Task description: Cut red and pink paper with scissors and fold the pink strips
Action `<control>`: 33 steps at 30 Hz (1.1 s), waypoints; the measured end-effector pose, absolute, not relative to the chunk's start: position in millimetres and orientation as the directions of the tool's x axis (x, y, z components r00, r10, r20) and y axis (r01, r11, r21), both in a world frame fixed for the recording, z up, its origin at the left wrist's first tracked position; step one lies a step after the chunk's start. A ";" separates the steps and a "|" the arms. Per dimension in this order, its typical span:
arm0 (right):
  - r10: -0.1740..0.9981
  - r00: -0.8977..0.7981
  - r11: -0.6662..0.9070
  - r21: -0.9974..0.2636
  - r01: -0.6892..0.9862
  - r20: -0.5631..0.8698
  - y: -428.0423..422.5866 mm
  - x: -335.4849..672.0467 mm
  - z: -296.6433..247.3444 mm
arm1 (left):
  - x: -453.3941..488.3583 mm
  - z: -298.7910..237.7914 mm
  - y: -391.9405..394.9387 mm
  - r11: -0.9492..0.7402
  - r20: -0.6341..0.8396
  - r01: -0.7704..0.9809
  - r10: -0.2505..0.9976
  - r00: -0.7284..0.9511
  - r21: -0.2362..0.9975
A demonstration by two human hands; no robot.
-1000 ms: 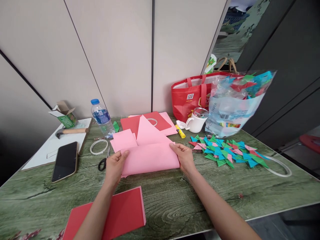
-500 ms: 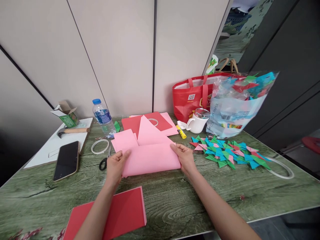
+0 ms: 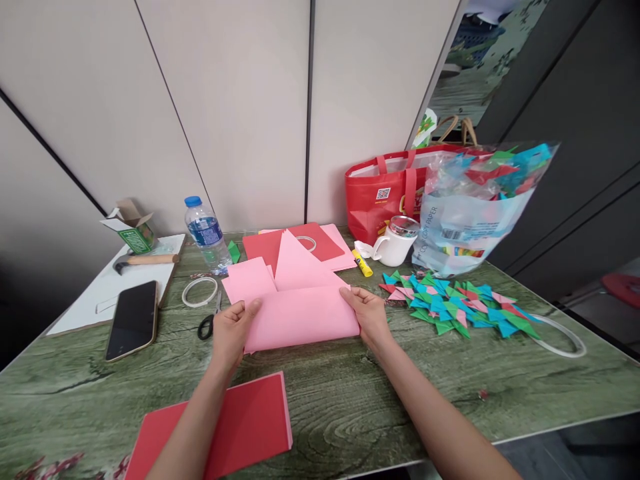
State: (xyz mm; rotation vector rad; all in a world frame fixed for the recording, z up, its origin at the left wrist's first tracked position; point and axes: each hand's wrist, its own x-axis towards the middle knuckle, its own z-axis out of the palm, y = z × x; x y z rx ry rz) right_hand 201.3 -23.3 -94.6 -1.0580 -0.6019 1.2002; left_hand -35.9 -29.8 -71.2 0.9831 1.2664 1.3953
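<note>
A pink sheet of paper [image 3: 303,319], bent over along its near side, is held up over the table between both my hands. My left hand [image 3: 234,332] pinches its left edge, thumb on top. My right hand [image 3: 369,313] grips the right edge the same way; the fingers behind the paper are hidden. Just beyond it lie other pink pieces [image 3: 250,277], one of them a tall pointed shape [image 3: 300,263]. Scissors [image 3: 206,327] with black handles rest beside my left hand. Under my left forearm sits a red and pink paper stack [image 3: 255,420].
Left: a phone [image 3: 133,321], a hammer [image 3: 147,261], a small box [image 3: 134,230], a water bottle [image 3: 206,237] and a tape roll [image 3: 200,292]. Right: a glue stick [image 3: 363,264], a white mug [image 3: 395,245], folded paper triangles [image 3: 450,303], a plastic bag [image 3: 465,227] and a red bag [image 3: 373,200].
Almost nothing differs. Both hands keep the pink paper in nearly the same place, and the view has shifted very slightly.
</note>
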 end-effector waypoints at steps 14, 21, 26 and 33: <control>0.953 0.269 -0.002 -0.890 -0.457 -0.140 -22.8 201.8 -95.6 | -36.6 -71.9 -28.9 0.030 -0.063 -0.163 0.977 -0.206 0.986; 0.959 0.245 -0.007 -0.879 -0.477 -0.140 -22.5 202.1 -96.2 | -37.2 -72.1 -29.1 0.022 -0.054 -0.155 0.977 -0.205 0.988; 0.954 0.255 -0.009 -0.868 -0.496 -0.156 -23.3 201.5 -93.9 | -36.7 -71.7 -29.1 0.011 -0.044 -0.152 0.976 -0.214 0.988; 0.947 0.268 -0.016 -0.862 -0.507 -0.176 -23.9 200.5 -92.0 | -38.1 -74.2 -26.3 -0.014 -0.023 -0.154 0.972 -0.233 0.988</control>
